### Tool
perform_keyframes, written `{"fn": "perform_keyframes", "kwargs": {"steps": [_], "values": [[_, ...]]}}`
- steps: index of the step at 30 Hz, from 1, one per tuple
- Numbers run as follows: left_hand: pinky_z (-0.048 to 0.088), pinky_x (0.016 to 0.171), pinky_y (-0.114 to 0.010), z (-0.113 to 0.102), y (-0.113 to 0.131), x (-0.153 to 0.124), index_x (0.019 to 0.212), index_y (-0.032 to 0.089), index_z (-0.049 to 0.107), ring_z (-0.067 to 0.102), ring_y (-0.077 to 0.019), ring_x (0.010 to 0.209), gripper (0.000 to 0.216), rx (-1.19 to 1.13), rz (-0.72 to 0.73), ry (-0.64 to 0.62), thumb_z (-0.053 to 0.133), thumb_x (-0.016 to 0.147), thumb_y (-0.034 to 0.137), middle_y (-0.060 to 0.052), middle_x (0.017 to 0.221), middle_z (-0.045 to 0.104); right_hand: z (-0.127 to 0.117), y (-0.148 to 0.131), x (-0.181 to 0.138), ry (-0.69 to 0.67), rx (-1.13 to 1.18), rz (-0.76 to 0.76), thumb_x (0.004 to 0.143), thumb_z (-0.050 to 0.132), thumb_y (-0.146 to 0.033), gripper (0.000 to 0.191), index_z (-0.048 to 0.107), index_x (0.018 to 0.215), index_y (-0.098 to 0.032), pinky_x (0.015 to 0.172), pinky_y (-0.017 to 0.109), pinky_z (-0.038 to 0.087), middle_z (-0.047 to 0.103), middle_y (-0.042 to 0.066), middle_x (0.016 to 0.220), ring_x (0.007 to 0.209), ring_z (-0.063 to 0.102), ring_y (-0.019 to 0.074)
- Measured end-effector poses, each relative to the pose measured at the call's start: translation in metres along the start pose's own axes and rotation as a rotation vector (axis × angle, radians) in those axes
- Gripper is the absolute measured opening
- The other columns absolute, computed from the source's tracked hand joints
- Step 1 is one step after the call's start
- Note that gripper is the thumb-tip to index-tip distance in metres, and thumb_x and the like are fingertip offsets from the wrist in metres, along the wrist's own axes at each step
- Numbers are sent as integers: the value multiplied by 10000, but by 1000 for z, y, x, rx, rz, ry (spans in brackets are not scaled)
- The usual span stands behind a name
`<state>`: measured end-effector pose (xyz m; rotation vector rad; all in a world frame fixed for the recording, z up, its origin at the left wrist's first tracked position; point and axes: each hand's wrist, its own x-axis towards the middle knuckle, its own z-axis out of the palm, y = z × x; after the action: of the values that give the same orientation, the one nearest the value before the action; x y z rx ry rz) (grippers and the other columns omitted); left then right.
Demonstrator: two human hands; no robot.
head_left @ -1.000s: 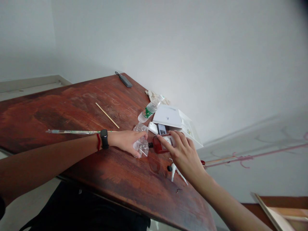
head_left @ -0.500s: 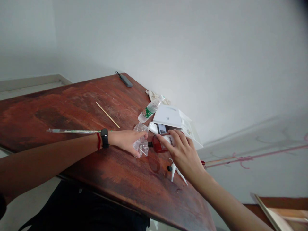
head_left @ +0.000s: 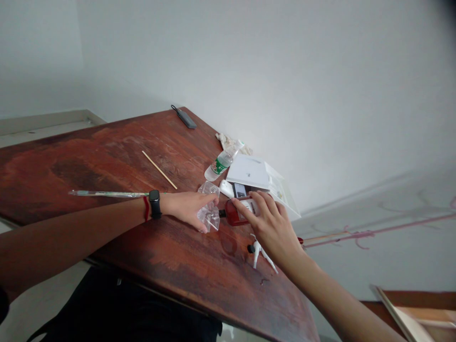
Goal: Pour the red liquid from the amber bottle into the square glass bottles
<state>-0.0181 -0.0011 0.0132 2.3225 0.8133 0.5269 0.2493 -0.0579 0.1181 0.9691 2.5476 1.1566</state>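
My left hand [head_left: 188,209] has its fingers and thumb around a clear faceted plastic container [head_left: 209,219]. In my right hand [head_left: 269,221] is a bottle of red liquid [head_left: 237,214] with a pale label, tipped on its side. Its dark neck [head_left: 223,213] points left and meets the container's near right part; whether they touch I cannot tell. Below the bottle, a white trigger spray head [head_left: 260,251] with a black collar lies on the table. Just above the container stands a clear plastic bottle [head_left: 220,165] with a green label.
On the wooden table [head_left: 117,156] lie a thin wooden stick [head_left: 159,169], a long wrapped item [head_left: 107,194] beside my left forearm, and a dark grey strapped device [head_left: 185,118]. White boxes [head_left: 249,172], a small white case [head_left: 226,189] and a crumpled cloth [head_left: 228,141] lie near the wall.
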Motion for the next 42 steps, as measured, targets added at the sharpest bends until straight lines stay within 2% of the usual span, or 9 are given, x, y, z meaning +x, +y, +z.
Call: {"fn": "perform_keyframes", "kwargs": {"steps": [17, 28, 34, 42], "values": [[515, 873, -336, -3, 4, -2, 1348, 189, 494, 726, -308, 1100, 721, 29, -10, -26, 886, 799, 444, -102, 1256, 737, -3, -1, 2, -13, 1, -2, 910, 741, -112, 759, 487, 1595, -320, 987, 463, 471, 592, 197, 1475, 1348, 497, 373], [511, 897, -320, -1, 1, -1, 1359, 201, 486, 719, -300, 1133, 750, 22, -16, -26, 904, 785, 442, -90, 1284, 738, -3, -1, 3, -20, -9, 4, 903, 744, -107, 784, 472, 1602, -333, 997, 465, 472, 584, 190, 1492, 1359, 493, 365], [510, 949, -329, -1, 0, -1, 1366, 204, 486, 710, -304, 1175, 757, 17, -13, -33, 906, 785, 448, -98, 1340, 721, -5, 0, 4, -21, 5, -1, 928, 709, -105, 738, 487, 1597, -324, 989, 471, 472, 589, 199, 1484, 1352, 503, 371], [510, 936, -328, -1, 0, 0, 1367, 205, 480, 710, -307, 1170, 767, 22, -14, -28, 904, 783, 465, -101, 1330, 721, -4, -1, 4, -22, 12, 5, 918, 730, -109, 755, 487, 1599, -328, 994, 475, 472, 582, 203, 1491, 1356, 503, 374]]}}
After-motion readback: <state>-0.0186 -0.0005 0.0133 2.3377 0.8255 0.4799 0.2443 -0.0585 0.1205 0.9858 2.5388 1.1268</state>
